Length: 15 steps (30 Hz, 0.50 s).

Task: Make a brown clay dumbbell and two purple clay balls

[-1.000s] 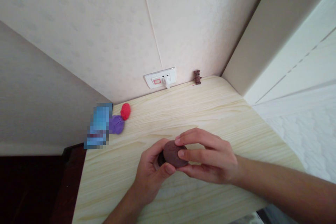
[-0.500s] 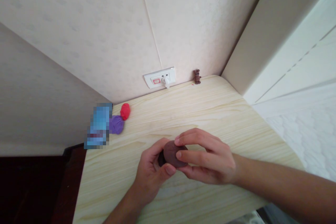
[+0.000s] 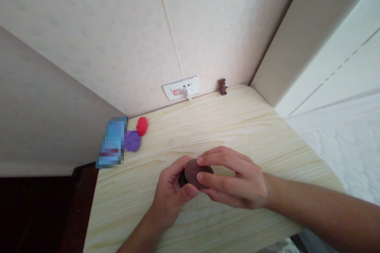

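The brown lump [image 3: 192,170] is in the air b/w the two hands, above the near part of the table [image 3: 252,126], and both hands hold it. The L hand [image 3: 168,195] is curved around its left side, w/ the thumb at the near edge; b/w palm and lump there is a dark place [image 3: 182,179], but I cannot tell if it is shadow or another piece. The R hand [image 3: 242,182] holds it from the other side, fingers bent and only a little apart, two fingertips on the upper face, thumb low at the near edge. Compared w/ approx. 1 sec ago, the change is small: one R fingertip is a bit further over the face, toward the L thumb, and the L hand keeps its pos. For the work this means, I judge, a light touch on the surface, w/ the L hand as steady support; the lump looks round and smooth. The other things stay in place: the purple lump [image 3: 132,141] touches the red lump [image 3: 142,126], next to the blurred blue packet [image 3: 114,136], and the small brown bear [image 3: 223,87] is at the wall, right of the socket [image 3: 175,90] w/ its white plug [image 3: 188,93].
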Motion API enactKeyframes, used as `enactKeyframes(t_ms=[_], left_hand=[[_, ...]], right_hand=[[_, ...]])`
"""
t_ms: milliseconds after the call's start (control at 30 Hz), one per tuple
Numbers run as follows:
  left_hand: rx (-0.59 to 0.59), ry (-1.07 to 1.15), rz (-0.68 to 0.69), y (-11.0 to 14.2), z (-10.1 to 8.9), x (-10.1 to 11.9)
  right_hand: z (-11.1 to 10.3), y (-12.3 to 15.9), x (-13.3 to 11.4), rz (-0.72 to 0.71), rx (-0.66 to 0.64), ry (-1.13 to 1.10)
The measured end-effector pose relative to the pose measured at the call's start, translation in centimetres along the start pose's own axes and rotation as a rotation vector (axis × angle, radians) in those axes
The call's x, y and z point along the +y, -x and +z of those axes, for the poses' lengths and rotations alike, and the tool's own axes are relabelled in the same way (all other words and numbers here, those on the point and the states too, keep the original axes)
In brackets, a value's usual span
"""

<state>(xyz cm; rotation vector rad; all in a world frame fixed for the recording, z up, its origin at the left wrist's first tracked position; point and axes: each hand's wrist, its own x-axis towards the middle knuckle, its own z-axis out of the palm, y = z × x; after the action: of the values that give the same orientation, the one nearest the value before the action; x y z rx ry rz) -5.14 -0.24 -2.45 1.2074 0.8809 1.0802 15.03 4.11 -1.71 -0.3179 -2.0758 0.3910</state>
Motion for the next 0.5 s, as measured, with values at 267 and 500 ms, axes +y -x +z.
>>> enactKeyframes(t_ms=[267,500], left_hand=[[0.011,0.001,0.003,0.05,-0.08,-0.39],[0.018,0.004,-0.004,0.12,-0.34,-0.55]], right_hand=[[0.26,0.09,0.06,0.003,0.071,-0.066],[0.00,-0.08,-0.22,0.005,0.041,0.021]])
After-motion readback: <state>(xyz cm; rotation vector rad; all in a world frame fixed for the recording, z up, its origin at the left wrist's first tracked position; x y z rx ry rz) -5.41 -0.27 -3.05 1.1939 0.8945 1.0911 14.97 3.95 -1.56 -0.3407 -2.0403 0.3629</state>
